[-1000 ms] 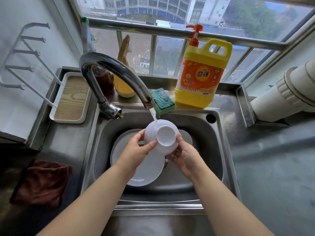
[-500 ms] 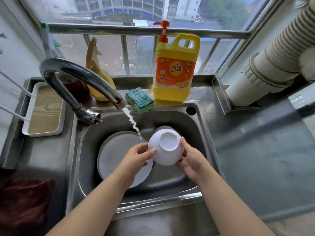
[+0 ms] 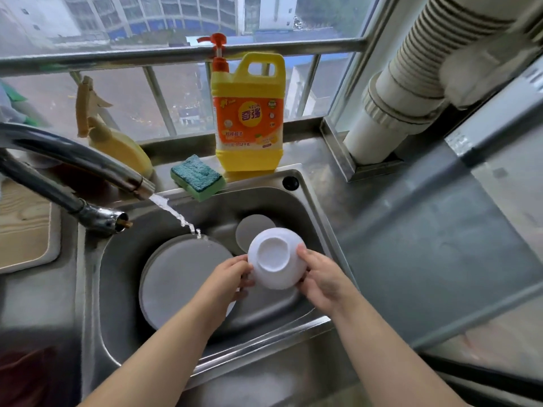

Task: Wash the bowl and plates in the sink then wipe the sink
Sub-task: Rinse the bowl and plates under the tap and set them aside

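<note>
A white bowl (image 3: 274, 261) is held upside down, base toward me, above the right half of the steel sink (image 3: 305, 198). My left hand (image 3: 229, 274) grips its left side and my right hand (image 3: 321, 277) grips its right side. Below, a large white plate (image 3: 179, 274) lies in the sink's left half, and a small plate (image 3: 252, 227) rests near the back wall. The faucet (image 3: 88, 171) runs, its water (image 3: 173, 211) falling onto the large plate's far rim, left of the bowl.
A green sponge (image 3: 197, 176) lies on the sink's back rim beside a yellow detergent bottle (image 3: 249, 116). A yellow spray bottle (image 3: 114, 136) stands behind the faucet. A wooden tray (image 3: 23, 227) is at left, a white pipe (image 3: 393, 92) at right, steel counter (image 3: 426, 230) beside the sink.
The bowl has moved right, out of the water stream, still held in both hands. The view has swung right, and the stream now lands on the large plate.
</note>
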A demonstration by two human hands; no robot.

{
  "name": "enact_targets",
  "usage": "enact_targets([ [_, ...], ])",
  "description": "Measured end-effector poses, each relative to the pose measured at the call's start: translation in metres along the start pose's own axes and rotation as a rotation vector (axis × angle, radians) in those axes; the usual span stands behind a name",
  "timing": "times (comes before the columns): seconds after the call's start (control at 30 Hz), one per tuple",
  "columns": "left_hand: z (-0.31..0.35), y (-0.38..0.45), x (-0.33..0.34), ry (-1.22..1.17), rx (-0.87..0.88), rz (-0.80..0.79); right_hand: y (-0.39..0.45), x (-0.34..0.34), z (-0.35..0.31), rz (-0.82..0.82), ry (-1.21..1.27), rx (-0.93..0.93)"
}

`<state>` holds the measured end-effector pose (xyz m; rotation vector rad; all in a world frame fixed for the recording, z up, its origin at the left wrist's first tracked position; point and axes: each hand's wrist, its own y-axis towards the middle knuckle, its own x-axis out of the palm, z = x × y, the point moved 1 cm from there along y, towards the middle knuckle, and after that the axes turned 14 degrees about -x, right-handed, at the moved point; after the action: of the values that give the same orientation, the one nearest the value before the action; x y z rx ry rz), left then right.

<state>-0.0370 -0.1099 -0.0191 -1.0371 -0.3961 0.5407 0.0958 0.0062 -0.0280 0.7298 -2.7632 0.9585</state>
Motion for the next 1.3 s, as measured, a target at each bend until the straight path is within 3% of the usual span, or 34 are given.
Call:
enact_targets([
  [0.13,0.013,0.004,0.007,0.016,0.046,-0.002,-0.006,-0.011,-0.033,-0.098,-0.002,-0.211],
  [0.37,0.021,0.011,0.005,0.022,0.03,0.142,-0.013,-0.012,-0.069,-0.389,-0.957,-0.651],
  [0.53,0.02,0.01,0.009,0.017,0.017,0.148,-0.002,-0.022,-0.041,-0.426,-1.316,-0.862],
  [0.67,0.022,0.014,0.011,0.013,0.011,0.145,0.003,-0.033,-0.045,-0.356,-1.387,-1.006],
  [0.8,0.029,0.017,0.015,0.028,0.027,0.149,0.018,-0.048,-0.067,-0.18,-1.474,-1.106],
  [1.07,0.034,0.028,0.023,0.045,0.03,0.165,0.065,-0.101,-0.075,0.051,-1.568,-0.897],
  [1.23,0.029,0.037,0.023,0.031,-0.005,0.184,0.072,-0.11,-0.071,0.107,-1.602,-0.963],
  [1.3,0.028,0.039,0.021,0.026,-0.012,0.197,0.068,-0.102,-0.069,0.209,-1.626,-0.997],
])
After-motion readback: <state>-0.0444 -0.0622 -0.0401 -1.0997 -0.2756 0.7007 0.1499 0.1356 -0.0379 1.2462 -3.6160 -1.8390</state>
